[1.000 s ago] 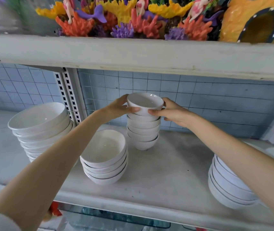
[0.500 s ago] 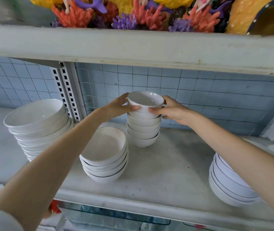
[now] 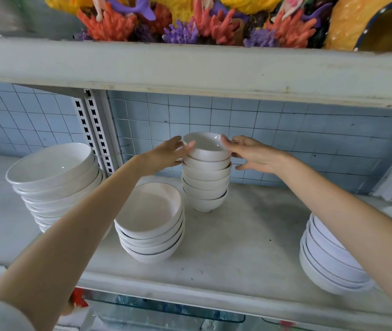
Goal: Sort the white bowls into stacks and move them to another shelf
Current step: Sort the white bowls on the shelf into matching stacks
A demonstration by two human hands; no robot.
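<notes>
- The top bowl (image 3: 205, 146) now sits nested on the stack of small bowls (image 3: 205, 187) at the back of the shelf (image 3: 249, 235), close to the tiled wall; a second ago it was held a little above that stack
- The right hand (image 3: 255, 155) has loosened: its fingers are spread and fairly straight beside the stack, with only the thumb tip near the bowl's rim, so it holds nothing
- The left hand (image 3: 164, 155) keeps a light pinch on the near-left rim, thumb over the edge and fingers against the outer wall; it looks to me like steadying rather than carrying
- To my eye this means one more small bowl is sorted, and the stack stands upright with the rims roughly lined up
- The stack is not yet moved to another shelf, so I judge the sorting step closed and the moving step still ahead
- Against the earlier frames, both thumbs were clamped on opposite rims; now only the left one is
- The other piles lie as before: a wider stack (image 3: 150, 225) just in front and to the left, a large tilted stack (image 3: 54, 177) at far left, and shallow bowls (image 3: 328, 259) leaning at the right edge
- The view has tipped down slightly, so the upper shelf (image 3: 190, 68) and its coral ornaments (image 3: 214, 22) show less than before
</notes>
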